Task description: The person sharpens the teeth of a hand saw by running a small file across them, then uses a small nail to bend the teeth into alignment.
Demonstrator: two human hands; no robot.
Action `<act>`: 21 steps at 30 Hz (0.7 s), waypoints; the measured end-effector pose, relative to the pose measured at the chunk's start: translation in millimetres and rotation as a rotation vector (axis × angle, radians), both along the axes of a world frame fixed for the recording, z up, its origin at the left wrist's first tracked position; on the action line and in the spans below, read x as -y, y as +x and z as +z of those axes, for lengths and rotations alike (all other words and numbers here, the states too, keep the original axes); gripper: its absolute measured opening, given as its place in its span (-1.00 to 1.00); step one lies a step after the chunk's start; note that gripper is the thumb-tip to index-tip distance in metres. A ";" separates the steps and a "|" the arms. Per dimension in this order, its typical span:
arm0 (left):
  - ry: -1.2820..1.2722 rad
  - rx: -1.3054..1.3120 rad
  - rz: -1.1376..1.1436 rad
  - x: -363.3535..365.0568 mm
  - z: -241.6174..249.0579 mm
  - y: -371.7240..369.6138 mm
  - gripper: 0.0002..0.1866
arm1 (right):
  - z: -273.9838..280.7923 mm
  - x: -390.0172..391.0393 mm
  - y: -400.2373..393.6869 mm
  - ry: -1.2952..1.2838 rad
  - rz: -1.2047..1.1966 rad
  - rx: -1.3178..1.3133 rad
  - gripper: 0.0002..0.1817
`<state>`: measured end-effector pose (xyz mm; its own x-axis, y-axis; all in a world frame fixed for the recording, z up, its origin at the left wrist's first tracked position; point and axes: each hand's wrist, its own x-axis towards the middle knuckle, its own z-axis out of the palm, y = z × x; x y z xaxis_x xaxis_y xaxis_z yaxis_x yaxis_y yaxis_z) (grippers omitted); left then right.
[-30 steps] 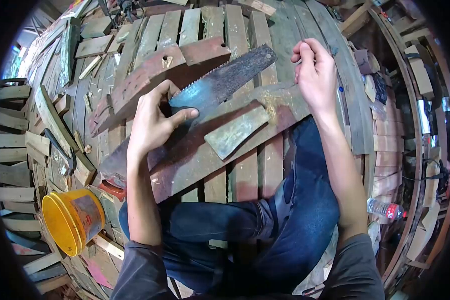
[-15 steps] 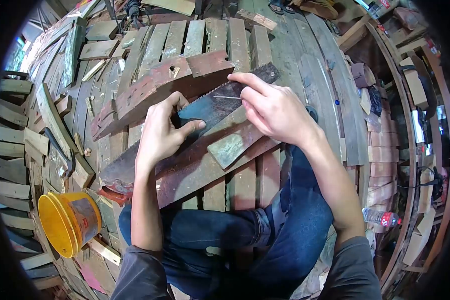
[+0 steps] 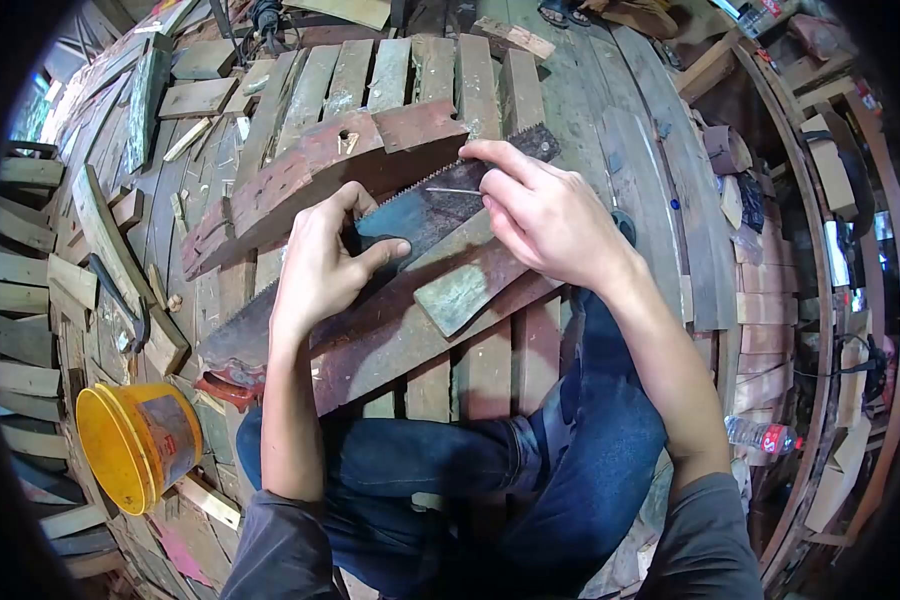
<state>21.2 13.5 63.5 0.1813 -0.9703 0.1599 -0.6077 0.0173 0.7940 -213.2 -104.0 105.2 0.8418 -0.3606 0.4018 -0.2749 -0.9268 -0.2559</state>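
A handsaw (image 3: 440, 208) lies slantwise before me, its toothed edge facing away and its red handle (image 3: 232, 386) at the lower left. My left hand (image 3: 332, 255) is closed around the middle of the blade, thumb on the near face. In my right hand (image 3: 555, 212) a thin metal rod, seemingly a slim file (image 3: 452, 190), is pinched, its shaft pointing left across the blade. My right index fingertip is at the toothed edge. Beneath the saw are a reddish wooden beam (image 3: 370, 362) and a short wood block (image 3: 460, 298).
Another reddish beam (image 3: 305, 175) lies beyond the saw on wooden slats (image 3: 485, 375). A yellow bucket (image 3: 120, 450) stands at the lower left among wood offcuts (image 3: 110, 230). At the right are a plastic bottle (image 3: 760, 434) and shelving. A sandalled foot (image 3: 562, 12) shows at the top.
The slim file has tilted slightly and its tip has shifted a little to the left and up. My left hand and the saw look unmoved.
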 end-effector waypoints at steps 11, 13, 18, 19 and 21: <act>-0.006 0.036 0.005 0.5 -3.0 0.2 -0.58 | 1.4 -0.7 -0.7 0.017 -0.023 -0.005 -0.91; -0.003 0.018 0.004 0.5 -1.6 -0.5 -0.58 | -0.4 0.2 -0.6 0.013 -0.018 -0.002 -0.91; 0.014 0.018 -0.004 -0.6 2.3 -4.0 -0.59 | -3.8 2.8 0.0 0.020 -0.011 -0.010 -0.90; 0.010 0.027 -0.006 -0.4 0.5 -3.9 -0.59 | -2.7 2.6 0.2 0.024 -0.015 -0.026 -0.89; 0.010 0.042 -0.005 0.3 -1.5 -3.7 -0.58 | -0.3 1.9 0.4 0.029 -0.023 -0.042 -0.87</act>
